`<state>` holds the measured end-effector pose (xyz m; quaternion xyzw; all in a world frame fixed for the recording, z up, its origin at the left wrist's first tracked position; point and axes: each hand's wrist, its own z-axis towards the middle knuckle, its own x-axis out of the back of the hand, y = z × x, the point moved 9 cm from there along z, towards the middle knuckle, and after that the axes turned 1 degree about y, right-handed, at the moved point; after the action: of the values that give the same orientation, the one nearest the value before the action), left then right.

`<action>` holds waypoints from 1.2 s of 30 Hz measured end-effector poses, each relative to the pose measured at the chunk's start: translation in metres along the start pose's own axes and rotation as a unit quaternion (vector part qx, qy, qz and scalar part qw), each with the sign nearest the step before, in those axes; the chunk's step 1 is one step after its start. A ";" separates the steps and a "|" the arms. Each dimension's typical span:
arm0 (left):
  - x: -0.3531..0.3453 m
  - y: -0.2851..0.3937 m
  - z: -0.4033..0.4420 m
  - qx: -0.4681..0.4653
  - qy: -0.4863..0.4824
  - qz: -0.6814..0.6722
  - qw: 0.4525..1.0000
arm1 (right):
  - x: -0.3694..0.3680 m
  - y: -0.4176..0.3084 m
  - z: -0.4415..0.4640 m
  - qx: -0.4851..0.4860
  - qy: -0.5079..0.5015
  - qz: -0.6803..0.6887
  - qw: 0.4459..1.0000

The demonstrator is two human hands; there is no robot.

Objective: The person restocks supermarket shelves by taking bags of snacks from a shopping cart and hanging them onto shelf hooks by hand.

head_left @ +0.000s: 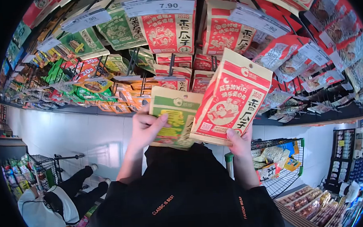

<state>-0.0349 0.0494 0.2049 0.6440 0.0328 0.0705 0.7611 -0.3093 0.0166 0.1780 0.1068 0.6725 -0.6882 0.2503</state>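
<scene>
My left hand (147,126) is closed on a green and kraft-coloured bag of sunflower seeds (175,118), its thumb lying across the front. A red and cream bag of sunflower seeds (230,100) is gripped at its lower right corner by my right hand (240,142), thumb on the front face. Both bags are held up before my chest, the red one overlapping the right edge of the green one. Behind them, more red seed bags (169,33) and green seed bags (122,27) hang on the shelf hooks.
Price tags (160,5) line the rack. A shopping cart (287,175) with several packages stands at my right. At the lower left, a person in white (50,209) is near another cart (45,169). Bins of packaged goods (314,205) are at the lower right. Pale floor tiles (103,130) lie below.
</scene>
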 end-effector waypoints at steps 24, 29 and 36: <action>-0.003 0.019 0.013 -0.070 -0.224 -0.156 0.959 | 0.027 -0.017 0.022 0.013 0.057 -0.040 0.998; -0.037 0.025 0.021 -0.078 -0.325 -0.143 0.932 | 0.012 -0.029 0.044 0.036 0.038 -0.060 0.997; -0.054 0.038 0.031 -0.128 -0.367 -0.116 0.914 | 0.002 -0.025 0.059 0.067 0.020 -0.047 0.996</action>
<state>-0.0859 0.0171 0.2449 0.5134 -0.1839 -0.2558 0.7982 -0.3123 -0.0424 0.2031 0.1057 0.6343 -0.7401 0.1966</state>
